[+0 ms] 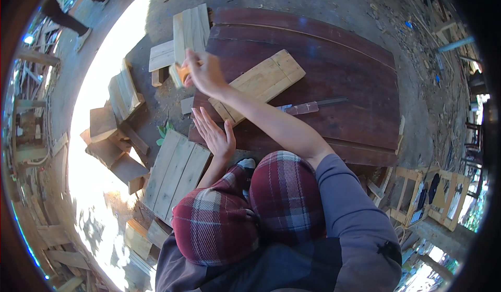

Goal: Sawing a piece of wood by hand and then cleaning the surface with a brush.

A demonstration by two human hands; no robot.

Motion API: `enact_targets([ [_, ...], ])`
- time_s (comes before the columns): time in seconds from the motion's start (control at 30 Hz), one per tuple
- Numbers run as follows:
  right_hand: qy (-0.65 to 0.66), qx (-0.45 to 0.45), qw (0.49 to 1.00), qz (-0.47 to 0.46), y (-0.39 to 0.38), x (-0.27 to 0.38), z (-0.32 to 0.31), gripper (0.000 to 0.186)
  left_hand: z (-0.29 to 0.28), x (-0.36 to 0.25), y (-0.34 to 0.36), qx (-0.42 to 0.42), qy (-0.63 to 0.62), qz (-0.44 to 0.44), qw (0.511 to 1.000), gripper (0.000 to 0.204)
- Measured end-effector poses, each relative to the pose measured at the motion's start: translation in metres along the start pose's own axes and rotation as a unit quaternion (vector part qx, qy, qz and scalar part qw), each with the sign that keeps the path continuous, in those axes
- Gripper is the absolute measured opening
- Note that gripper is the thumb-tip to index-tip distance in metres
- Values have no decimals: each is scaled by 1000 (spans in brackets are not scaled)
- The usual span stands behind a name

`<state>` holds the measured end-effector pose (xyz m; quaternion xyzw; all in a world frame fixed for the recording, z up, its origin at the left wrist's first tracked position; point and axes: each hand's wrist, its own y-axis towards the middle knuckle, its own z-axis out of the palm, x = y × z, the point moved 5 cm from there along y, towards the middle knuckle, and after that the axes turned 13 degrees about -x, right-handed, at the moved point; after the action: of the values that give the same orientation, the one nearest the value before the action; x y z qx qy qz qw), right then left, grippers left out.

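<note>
My right hand (pixel 206 75) is raised over the left end of the dark red-brown wooden panel. Its fingers are closed on a small tool with an orange part and a pale, brush-like end (pixel 175 76), blurred by motion; its exact kind is unclear. My left hand (pixel 215 137) is open, fingers stretched out, just beside the panel's near left corner and touching nothing that I can see. A pale wooden board (pixel 269 78) lies slantwise on the panel (pixel 355 73), partly behind my right forearm. Close to that forearm rests a narrow dark-bladed tool (pixel 308 107) with a wrapped handle.
Pale plank pieces (pixel 189 28) stand beyond the panel's left end. Wooden boxes (pixel 107 125) are piled at the left, in sunlight. A slatted wooden crate (pixel 173 169) sits by my left knee. Another person's legs (pixel 68 15) show at the far left. Wooden frames (pixel 433 195) stand at the right.
</note>
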<state>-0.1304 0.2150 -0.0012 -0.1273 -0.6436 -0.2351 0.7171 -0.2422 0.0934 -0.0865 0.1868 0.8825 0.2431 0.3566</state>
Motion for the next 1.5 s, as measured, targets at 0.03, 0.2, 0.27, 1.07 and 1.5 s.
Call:
enact_targets([
  [0.03,71,-50,996,4,8,3,-24,55,0,-4,1,-1,-9,4,1000,76],
  [0.2,116,-223,967,-40,-2,51,-183,55,-5,-4,-1,1,24,17,1000,75],
  [0.27,10,-299,950,-89,-37,81,-261,55,-11,-8,1,-22,21,24,999,79],
  [1.07,15,-745,645,173,-576,-55,-573,37,1,12,17,68,86,36,993,93],
  [1.5,-134,-801,552,190,-628,-61,-621,24,78,-39,72,299,107,14,948,104],
])
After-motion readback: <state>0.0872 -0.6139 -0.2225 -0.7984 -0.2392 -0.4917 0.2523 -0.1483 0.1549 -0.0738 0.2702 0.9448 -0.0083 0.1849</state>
